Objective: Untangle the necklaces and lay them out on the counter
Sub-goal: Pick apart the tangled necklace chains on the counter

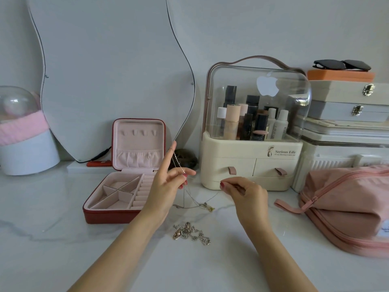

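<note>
Silver chain [190, 199] between both hands, jewellery box [117, 199] just left.

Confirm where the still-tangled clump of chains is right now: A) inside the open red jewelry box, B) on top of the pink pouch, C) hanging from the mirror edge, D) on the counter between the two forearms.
D: the tangled clump lies on the marble counter between the forearms, while the left hand and right hand pinch a separate thin chain above it.

Thin silver chain [185, 193] hanging taut above counter, seemingly knotted, tangled necklace heap [190, 233] lying nearer
</note>
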